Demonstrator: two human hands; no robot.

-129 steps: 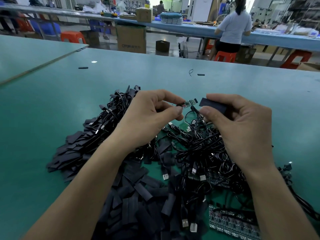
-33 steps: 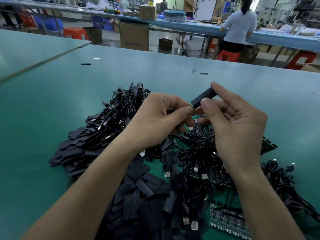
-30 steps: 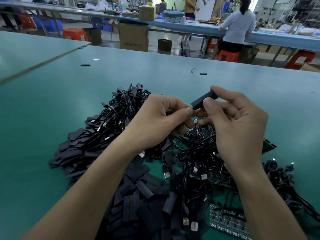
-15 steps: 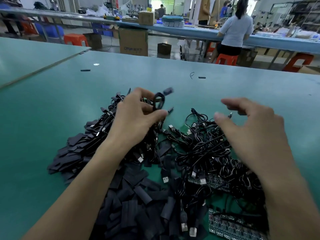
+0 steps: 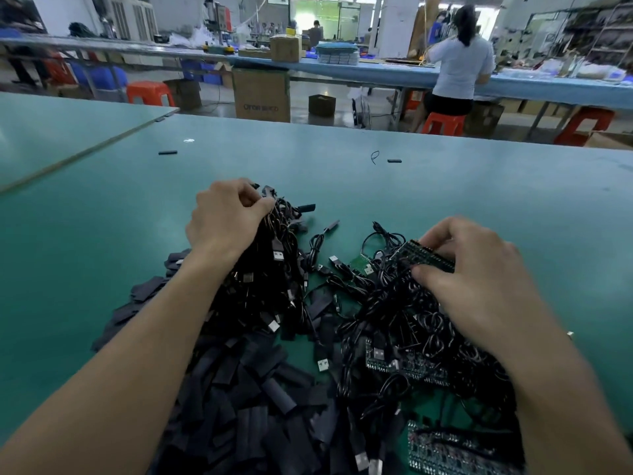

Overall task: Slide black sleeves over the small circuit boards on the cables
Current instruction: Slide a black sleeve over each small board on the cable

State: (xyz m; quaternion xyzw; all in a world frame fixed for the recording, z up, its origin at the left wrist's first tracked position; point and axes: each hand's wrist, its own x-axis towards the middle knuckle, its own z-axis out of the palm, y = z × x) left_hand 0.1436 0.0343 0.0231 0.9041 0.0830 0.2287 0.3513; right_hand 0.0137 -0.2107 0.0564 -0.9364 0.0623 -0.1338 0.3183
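The right grip (image 5: 479, 272) pinches a board strip (image 5: 428, 258) lying lengthwise left-right; the left grip (image 5: 222, 222) clutches cables (image 5: 275, 269)

Cardboard box (image 5: 262, 90), on the floor beyond my table: one dark printed line low on its front. It opens with what looks like "OTOR"; the rest is too smeared to read.
Circuit board strip (image 5: 428, 258), pinched in my right hand (image 5: 479, 279): markings too small to read.
Cable bundle (image 5: 274, 241), gripped in my left hand (image 5: 222, 221): plug marks not legible.
Board panel (image 5: 445, 454), near edge: pale print, blurred.
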